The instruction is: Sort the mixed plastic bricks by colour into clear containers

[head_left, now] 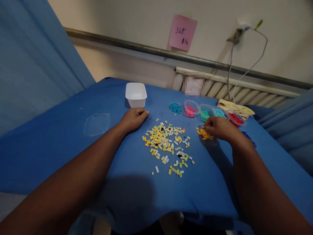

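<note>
A loose pile of small toy building bricks [161, 138], mostly yellow, cream and white, lies spread on the blue cloth. My left hand [134, 119] rests closed at the pile's far left edge, just in front of a white plastic tub [136, 94]; nothing shows in its fingers. To the right of the pile, my right hand [221, 127] is over a shallow clear container with orange bricks [204, 133]. Its fingers are pinched together at the container's far side, and whatever they hold is hidden.
Behind my right hand stand clear tubs of blue [175, 108], pink [190, 111], green [204, 115], turquoise [219, 113] and red bricks [236, 119]. Dark blue bricks [248, 137] lie beyond my right wrist. A clear lid [97, 124] is at left, a yellow cloth [234, 107] at back right.
</note>
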Available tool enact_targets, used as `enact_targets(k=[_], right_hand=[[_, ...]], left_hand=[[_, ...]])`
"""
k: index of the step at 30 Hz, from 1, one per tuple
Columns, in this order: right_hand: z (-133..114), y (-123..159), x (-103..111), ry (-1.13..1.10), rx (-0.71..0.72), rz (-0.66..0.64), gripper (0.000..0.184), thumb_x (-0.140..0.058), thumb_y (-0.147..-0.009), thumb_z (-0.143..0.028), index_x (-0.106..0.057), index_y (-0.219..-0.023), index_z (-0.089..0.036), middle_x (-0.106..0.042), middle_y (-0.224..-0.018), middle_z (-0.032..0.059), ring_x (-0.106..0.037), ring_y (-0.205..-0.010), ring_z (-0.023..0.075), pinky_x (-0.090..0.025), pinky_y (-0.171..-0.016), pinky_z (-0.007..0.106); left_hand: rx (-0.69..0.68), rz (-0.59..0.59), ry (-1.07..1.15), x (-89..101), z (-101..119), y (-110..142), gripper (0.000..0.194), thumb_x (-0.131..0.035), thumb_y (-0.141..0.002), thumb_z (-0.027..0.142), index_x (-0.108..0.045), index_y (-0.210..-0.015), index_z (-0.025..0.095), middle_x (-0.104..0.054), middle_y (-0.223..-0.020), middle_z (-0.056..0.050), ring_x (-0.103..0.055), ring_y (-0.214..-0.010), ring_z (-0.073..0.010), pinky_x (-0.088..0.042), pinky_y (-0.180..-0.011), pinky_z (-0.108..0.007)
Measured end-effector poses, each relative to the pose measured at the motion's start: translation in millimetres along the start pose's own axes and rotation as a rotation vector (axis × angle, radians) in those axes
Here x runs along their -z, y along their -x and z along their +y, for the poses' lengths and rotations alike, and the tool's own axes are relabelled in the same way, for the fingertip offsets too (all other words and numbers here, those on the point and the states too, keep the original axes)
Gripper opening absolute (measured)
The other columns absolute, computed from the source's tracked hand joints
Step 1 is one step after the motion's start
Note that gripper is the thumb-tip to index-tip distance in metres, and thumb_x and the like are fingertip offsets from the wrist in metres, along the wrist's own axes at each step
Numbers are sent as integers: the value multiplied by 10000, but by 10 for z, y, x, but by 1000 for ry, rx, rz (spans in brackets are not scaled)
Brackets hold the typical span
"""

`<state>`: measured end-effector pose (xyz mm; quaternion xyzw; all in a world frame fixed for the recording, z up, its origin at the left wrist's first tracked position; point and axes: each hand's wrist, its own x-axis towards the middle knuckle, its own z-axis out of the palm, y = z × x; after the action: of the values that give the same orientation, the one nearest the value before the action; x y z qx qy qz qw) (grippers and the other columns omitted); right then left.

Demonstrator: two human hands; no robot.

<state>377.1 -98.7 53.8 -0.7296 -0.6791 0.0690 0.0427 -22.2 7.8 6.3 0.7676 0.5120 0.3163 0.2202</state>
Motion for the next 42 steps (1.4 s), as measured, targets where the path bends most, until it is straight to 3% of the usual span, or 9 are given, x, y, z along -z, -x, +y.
enact_targets(k=[3, 6, 9, 12, 17, 23, 30, 35, 42], right_hand=[[46, -23, -48, 22, 35, -48, 154, -655, -880, -301, -779, -917, -218, -785, -859, 58, -675, -725, 195, -357, -595, 289], [-38, 10, -34, 12, 54, 41, 213, -656, -928, -380, -802, -978, -233, -800, -878, 59, -696, -748, 212, -387, -623, 296], [-276, 94, -24, -127, 201, 102, 195, -633, -956, -325, -805, -987, -239, -818, -956, 51, -723, -827, 212, -447, -691, 292], [-600, 181, -92, -256, 415, 10, 189, -628, -963, -268, -802, -1032, -238, -821, -972, 28, -724, -830, 184, -462, -711, 271], [-931, 222, -265, -100, 395, -85, 157, -655, -972, -312, -795, -1004, -247, -823, -919, 25, -710, -777, 188, -374, -638, 285], [-943, 238, -260, -43, 349, -139, 167, -669, -929, -277, -783, -1051, -265, -823, -952, 24, -700, -791, 192, -331, -631, 294], [-997, 284, -227, 5, 306, -139, 325, -645, -873, -198, -777, -1165, -248, -815, -991, 48, -677, -789, 201, -319, -641, 300], [-1054, 350, -198, -92, 426, -77, 259, -611, -911, -184, -802, -1076, -241, -810, -985, 43, -683, -813, 189, -369, -692, 291], [-810, 270, -151, -129, 366, -14, 219, -600, -943, -182, -790, -1049, -210, -809, -947, 42, -705, -808, 192, -419, -694, 284]], left_hand=[[-6, -1, 1, -3, -5, 0, 450, -579, -936, 568, -695, -713, 195, -581, -602, 1, -501, -626, -178, -294, -577, -305], [-10, 1, 6, -8, -3, 1, 449, -579, -934, 568, -694, -710, 196, -578, -601, 1, -505, -626, -179, -297, -580, -308], [-3, 2, 16, -14, 1, 2, 443, -582, -936, 561, -699, -718, 194, -576, -608, 3, -499, -622, -175, -302, -584, -312], [8, -1, 23, -19, -3, 4, 444, -583, -940, 560, -693, -715, 193, -561, -609, 9, -489, -618, -167, -309, -589, -312], [1, -3, 30, -20, -7, 14, 440, -591, -941, 562, -699, -727, 194, -582, -633, 8, -512, -639, -169, -328, -599, -310], [-2, -8, 43, -36, -25, 15, 456, -578, -955, 567, -725, -758, 183, -591, -641, 1, -515, -648, -172, -327, -600, -306], [-17, -1, 27, -43, -30, 16, 452, -581, -958, 555, -741, -779, 172, -602, -645, -4, -524, -658, -174, -330, -605, -302], [-20, -3, 24, -47, -34, 21, 435, -576, -963, 534, -742, -786, 173, -633, -674, -11, -523, -663, -173, -333, -621, -312], [-24, -15, 22, -57, -51, 18, 429, -574, -974, 525, -712, -763, 179, -620, -672, -2, -537, -662, -167, -326, -628, -318]])
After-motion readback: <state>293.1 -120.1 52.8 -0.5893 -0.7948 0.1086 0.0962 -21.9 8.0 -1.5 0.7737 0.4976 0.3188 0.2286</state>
